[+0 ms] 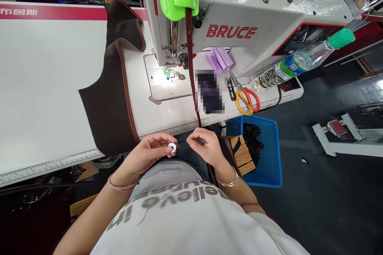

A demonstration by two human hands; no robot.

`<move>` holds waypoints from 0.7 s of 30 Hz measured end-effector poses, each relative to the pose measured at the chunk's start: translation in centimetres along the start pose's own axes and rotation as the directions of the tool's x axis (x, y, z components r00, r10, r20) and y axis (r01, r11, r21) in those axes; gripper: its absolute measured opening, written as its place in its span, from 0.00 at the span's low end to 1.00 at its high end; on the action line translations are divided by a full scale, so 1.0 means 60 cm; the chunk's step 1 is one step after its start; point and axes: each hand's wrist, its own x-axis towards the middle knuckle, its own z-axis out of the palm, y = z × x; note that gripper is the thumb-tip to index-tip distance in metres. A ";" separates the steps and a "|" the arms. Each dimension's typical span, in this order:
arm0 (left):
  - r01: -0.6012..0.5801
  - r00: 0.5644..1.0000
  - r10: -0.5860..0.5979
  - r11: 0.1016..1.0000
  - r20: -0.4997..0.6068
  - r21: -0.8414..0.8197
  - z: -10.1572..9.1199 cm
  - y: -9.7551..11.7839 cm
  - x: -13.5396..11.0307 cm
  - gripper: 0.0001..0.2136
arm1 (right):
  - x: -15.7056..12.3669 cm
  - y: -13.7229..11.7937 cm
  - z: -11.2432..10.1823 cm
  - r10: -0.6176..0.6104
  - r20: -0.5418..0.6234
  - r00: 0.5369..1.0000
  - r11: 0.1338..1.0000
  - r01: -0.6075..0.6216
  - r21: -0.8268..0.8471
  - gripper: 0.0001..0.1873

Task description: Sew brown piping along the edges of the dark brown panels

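My left hand (152, 150) is closed, with a small white round bobbin (172, 147) between thumb and fingers. Something small and dark shows at the bobbin's right edge, too small to make out. My right hand (206, 145) pinches a thin dark thread (182, 141) that stretches towards the bobbin. Both hands are above my lap, just in front of the table edge. Behind them stands a white sewing machine (227, 16), its needle area lit. A narrow brown strip (191, 59) hangs from a green clip (178, 0) down past my right hand.
A dark brown piece with reddish piping (112, 107) drapes over the table (54, 87) at left. Scissors (247, 101), purple papers (220, 59), a pixelated patch and a water bottle (295, 65) lie at right. A blue basket (273, 155) stands below.
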 end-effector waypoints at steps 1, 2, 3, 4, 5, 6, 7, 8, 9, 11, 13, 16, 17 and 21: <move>0.001 1.000 -0.002 1.000 -0.004 -0.003 -0.001 0.000 -0.001 0.08 | 0.000 0.001 -0.001 0.002 0.002 1.000 1.000 -0.002 -0.007 0.09; 0.002 1.000 -0.002 1.000 -0.009 -0.006 -0.003 0.000 -0.001 0.08 | 0.000 0.001 -0.003 0.002 0.001 1.000 1.000 -0.002 -0.014 0.09; 0.002 1.000 -0.002 1.000 -0.015 -0.009 -0.004 0.000 -0.002 0.08 | 0.001 0.002 -0.004 0.001 -0.001 1.000 1.000 -0.001 -0.022 0.09; 0.000 1.000 0.000 1.000 -0.021 -0.010 -0.006 -0.001 -0.002 0.08 | 0.001 0.003 -0.006 0.000 -0.006 1.000 1.000 0.000 -0.030 0.09; -0.001 1.000 0.001 1.000 -0.027 -0.010 -0.007 -0.001 -0.003 0.08 | 0.000 0.003 -0.007 0.000 -0.011 1.000 0.999 0.000 -0.037 0.09; -0.002 0.999 0.002 1.000 -0.032 -0.009 -0.009 -0.002 -0.003 0.08 | 0.000 0.004 -0.008 0.001 -0.014 1.000 0.999 -0.002 -0.042 0.09; -0.004 0.999 0.004 1.000 -0.035 -0.010 -0.010 -0.002 -0.004 0.08 | 0.000 0.004 -0.009 0.003 -0.016 1.000 0.999 -0.004 -0.047 0.09; -0.003 0.999 0.003 1.000 -0.033 -0.010 -0.011 -0.003 -0.004 0.08 | -0.001 0.005 -0.009 0.005 -0.019 1.000 0.999 -0.006 -0.050 0.09; 0.000 1.000 -0.001 1.000 -0.030 -0.009 -0.012 -0.004 -0.004 0.08 | -0.001 0.005 -0.009 0.006 -0.021 1.000 0.999 -0.008 -0.052 0.09; 0.009 1.000 -0.010 1.000 -0.025 -0.006 -0.014 -0.005 -0.005 0.08 | -0.002 0.006 -0.009 0.008 -0.028 1.000 0.998 -0.010 -0.055 0.09; 0.020 0.999 -0.020 1.000 -0.026 -0.002 -0.016 -0.006 -0.006 0.08 | -0.002 0.007 -0.008 0.010 -0.038 0.999 0.998 -0.012 -0.055 0.09; 0.026 0.999 -0.027 1.000 -0.035 -0.002 -0.017 -0.006 -0.007 0.08 | -0.002 0.009 -0.008 0.024 -0.042 0.999 0.999 -0.026 -0.046 0.09; 0.030 0.999 -0.030 1.000 -0.042 0.000 -0.018 -0.006 -0.008 0.08 | -0.002 0.010 -0.008 0.031 -0.040 0.999 0.999 -0.032 -0.040 0.09; 0.039 0.997 -0.039 0.999 -0.069 0.006 -0.017 -0.005 -0.008 0.08 | -0.001 0.014 -0.008 0.080 -0.027 0.996 0.997 -0.080 -0.016 0.08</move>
